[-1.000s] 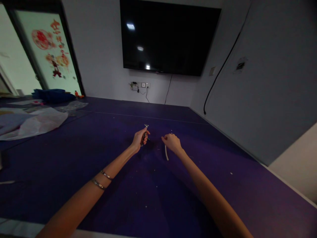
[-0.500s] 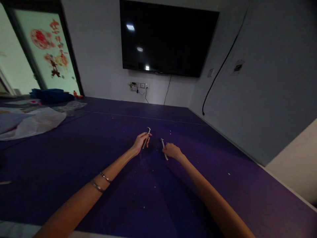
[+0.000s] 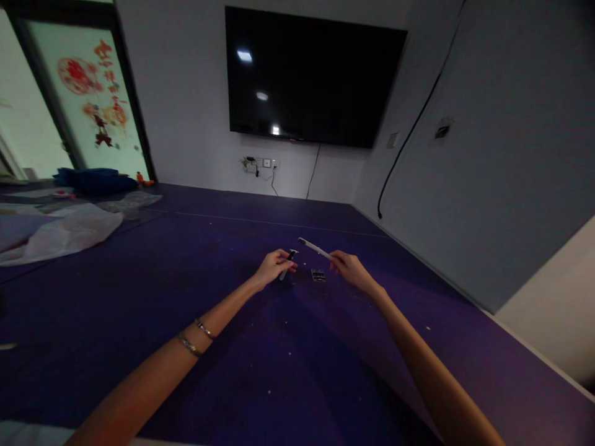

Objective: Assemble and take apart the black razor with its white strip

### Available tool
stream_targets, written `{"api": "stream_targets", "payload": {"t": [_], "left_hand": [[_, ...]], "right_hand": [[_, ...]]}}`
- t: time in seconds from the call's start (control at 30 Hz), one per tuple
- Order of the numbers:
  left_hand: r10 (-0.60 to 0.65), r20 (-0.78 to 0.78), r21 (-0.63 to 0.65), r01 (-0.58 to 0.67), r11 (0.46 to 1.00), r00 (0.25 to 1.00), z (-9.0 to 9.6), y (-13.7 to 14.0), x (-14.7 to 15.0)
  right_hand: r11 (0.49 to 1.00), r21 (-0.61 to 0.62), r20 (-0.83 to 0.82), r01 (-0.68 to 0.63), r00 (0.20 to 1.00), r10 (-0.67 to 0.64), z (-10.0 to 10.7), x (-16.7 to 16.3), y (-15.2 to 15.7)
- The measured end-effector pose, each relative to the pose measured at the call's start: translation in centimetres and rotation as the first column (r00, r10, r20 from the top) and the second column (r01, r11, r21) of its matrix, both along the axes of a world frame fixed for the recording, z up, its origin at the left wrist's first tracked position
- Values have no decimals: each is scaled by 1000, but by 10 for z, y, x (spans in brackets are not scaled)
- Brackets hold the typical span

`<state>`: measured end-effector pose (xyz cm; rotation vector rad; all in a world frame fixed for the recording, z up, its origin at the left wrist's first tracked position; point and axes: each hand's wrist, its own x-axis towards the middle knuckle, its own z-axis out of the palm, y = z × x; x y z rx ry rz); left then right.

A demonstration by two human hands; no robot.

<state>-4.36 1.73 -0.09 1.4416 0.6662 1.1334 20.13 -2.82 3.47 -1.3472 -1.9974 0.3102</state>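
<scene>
My left hand [image 3: 274, 270] is closed around a slim tool with a pale T-shaped head [image 3: 293, 251], a dark neck and a light handle, shaped like a razor. The tool leans with its head up, and its lower end shows below my fingers. My right hand [image 3: 349, 270] pinches one end of a slim white stick with a dark tip [image 3: 315, 246], which points left and slightly up above the table. Between my hands, a small dark, squarish flat piece with pale markings [image 3: 318, 275] lies on the purple surface. Its kind is too small to make out.
The purple tabletop [image 3: 223, 371] carries scattered pale specks. At the left lie a crumpled translucent plastic sheet [image 3: 79, 232] and a dark blue cloth-like bundle [image 3: 95, 179]. Behind are a wall-mounted television [image 3: 311, 80], sockets [image 3: 266, 163] and a hanging black cable [image 3: 395, 164].
My right hand has moved right and up, swinging the white stick from steep to nearly level. The dark flat piece now shows. My left hand shifted slightly right, turning its tool.
</scene>
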Motion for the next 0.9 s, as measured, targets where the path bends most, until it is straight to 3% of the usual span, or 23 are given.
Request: {"api": "stream_targets", "payload": {"t": [0.13,0.33,0.53,0.9], "left_hand": [[10,21,-14,-10,1000,1000,-2,1,5],[-59,2,-23,59,998,998,-7,-2,6],[-45,27,-23,46,999,999,-8,0,7],[-64,34,-41,65,997,997,-5,-7,8]], "right_hand": [[998,46,-31,33,999,-32,3,9,-4],[1000,-12,-161,21,987,-22,0,14,-1],[1000,-22,-260,-11,966,5,1,9,-4],[999,-10,-269,-35,963,31,4,6,-4]]}}
